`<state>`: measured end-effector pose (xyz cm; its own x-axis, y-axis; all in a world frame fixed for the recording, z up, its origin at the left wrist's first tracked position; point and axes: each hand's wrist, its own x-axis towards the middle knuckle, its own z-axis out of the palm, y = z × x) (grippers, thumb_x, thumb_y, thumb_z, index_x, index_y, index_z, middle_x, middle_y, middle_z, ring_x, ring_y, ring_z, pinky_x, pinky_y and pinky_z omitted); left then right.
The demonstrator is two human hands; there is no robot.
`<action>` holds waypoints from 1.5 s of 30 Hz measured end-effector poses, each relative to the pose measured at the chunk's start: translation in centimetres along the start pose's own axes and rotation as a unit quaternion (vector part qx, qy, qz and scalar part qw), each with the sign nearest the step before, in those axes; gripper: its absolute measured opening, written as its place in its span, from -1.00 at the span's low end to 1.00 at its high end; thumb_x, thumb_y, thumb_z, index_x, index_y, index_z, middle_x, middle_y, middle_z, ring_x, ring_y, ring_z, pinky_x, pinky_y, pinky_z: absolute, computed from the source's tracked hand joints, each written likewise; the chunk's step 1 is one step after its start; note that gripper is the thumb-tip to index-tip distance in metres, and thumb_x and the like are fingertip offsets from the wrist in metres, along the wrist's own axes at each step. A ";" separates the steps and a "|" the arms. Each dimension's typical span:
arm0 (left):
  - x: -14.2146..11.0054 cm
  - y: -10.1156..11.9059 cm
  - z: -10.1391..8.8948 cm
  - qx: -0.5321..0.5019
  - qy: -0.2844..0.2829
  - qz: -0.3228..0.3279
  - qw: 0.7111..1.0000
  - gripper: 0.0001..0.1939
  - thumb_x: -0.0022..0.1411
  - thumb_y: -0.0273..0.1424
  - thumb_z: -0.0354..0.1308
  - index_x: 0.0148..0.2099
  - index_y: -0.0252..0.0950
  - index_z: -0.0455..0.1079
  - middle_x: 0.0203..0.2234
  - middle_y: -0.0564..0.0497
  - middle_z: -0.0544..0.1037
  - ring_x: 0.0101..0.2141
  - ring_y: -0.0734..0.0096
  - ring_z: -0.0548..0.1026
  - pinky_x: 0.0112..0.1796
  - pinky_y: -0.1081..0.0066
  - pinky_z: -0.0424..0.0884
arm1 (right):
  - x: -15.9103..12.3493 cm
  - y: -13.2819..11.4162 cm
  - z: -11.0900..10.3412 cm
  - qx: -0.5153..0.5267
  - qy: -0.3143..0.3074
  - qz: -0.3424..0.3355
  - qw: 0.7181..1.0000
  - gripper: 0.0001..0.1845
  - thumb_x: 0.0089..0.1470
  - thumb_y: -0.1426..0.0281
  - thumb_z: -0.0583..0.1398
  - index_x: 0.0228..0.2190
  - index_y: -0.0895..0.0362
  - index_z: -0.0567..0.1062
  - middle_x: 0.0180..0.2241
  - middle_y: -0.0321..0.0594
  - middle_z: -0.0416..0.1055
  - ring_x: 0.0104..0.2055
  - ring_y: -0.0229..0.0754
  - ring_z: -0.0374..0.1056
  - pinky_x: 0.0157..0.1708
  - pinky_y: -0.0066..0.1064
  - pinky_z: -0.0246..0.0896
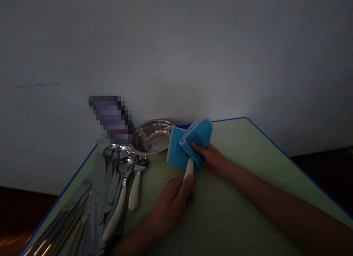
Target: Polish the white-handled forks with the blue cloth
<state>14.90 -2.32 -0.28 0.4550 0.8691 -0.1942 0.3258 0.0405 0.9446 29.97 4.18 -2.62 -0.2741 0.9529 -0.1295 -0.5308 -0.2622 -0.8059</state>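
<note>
My left hand (176,197) is closed around a white handle (189,169) that points up and away from me. The far end of this utensil is hidden inside a folded blue cloth (198,136) with a pale edge, so its kind does not show. My right hand (213,159) grips the cloth from the right, thumb on top, wrapped about the utensil. Left of my left hand lie a ladle (125,166) with a white handle and another white-handled utensil (134,189).
A shiny metal bowl (154,138) stands at the back of the pale green table (242,212). Several knives and other metal cutlery (85,208) lie along the left side. A blurred-out device (113,118) leans near the wall (176,46) behind the table.
</note>
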 end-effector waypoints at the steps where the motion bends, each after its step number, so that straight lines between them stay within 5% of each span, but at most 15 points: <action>1: 0.0 0.0 0.0 -0.001 0.000 0.001 1.000 -0.54 0.28 -0.12 -0.23 -0.55 -0.27 0.14 -0.69 0.15 0.20 -0.61 0.51 0.18 -0.52 0.47 0.13 | 0.0 0.0 0.0 -0.001 0.000 -0.001 1.000 -0.70 -0.12 0.27 0.27 -0.28 0.10 0.50 -0.25 -0.23 0.51 -0.15 -0.12 0.40 -0.03 -0.21 0.18; 14: 0.0 0.5 -0.1 0.014 0.002 0.005 1.000 -0.56 0.29 -0.16 -0.21 -0.56 -0.27 0.14 -0.68 0.15 0.21 -0.59 0.50 0.20 -0.49 0.47 0.14 | -0.2 -0.2 0.2 0.002 0.002 0.003 1.000 -0.70 -0.14 0.27 0.28 -0.30 0.11 0.50 -0.27 -0.23 0.52 -0.18 -0.13 0.41 -0.06 -0.23 0.21; 22: 0.2 0.4 -0.2 0.009 -0.004 -0.003 1.000 -0.51 0.29 -0.12 -0.24 -0.58 -0.27 0.14 -0.70 0.14 0.21 -0.61 0.50 0.20 -0.47 0.44 0.15 | 0.0 0.2 0.9 0.010 0.125 -0.051 0.991 -0.58 -0.09 0.10 0.20 -0.19 0.04 0.45 -0.14 -0.24 0.47 -0.05 -0.12 0.34 -0.06 -0.26 0.22; 31: 0.1 0.1 0.0 -0.019 0.014 -0.006 1.000 -0.54 0.29 -0.12 -0.25 -0.55 -0.26 0.13 -0.69 0.17 0.18 -0.63 0.51 0.17 -0.48 0.46 0.15 | 0.0 0.0 -0.3 -0.019 -0.008 -0.040 0.999 -0.76 -0.17 0.33 0.30 -0.35 0.09 0.52 -0.30 -0.28 0.52 -0.23 -0.21 0.40 -0.07 -0.29 0.20; 45: -0.2 0.6 0.1 0.031 -0.013 0.008 0.999 -0.56 0.30 -0.18 -0.23 -0.56 -0.26 0.15 -0.67 0.13 0.23 -0.58 0.48 0.23 -0.47 0.46 0.16 | -0.2 0.1 0.1 -0.053 0.042 -0.057 0.996 -0.70 -0.12 0.18 0.25 -0.34 0.09 0.51 -0.27 -0.24 0.51 -0.15 -0.12 0.39 -0.04 -0.22 0.20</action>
<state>15.05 -2.48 0.29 0.4820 0.8560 -0.1870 0.3691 -0.0048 0.9294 29.87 3.93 -2.58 -0.1464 0.9862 -0.0769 -0.4664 -0.1374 -0.8738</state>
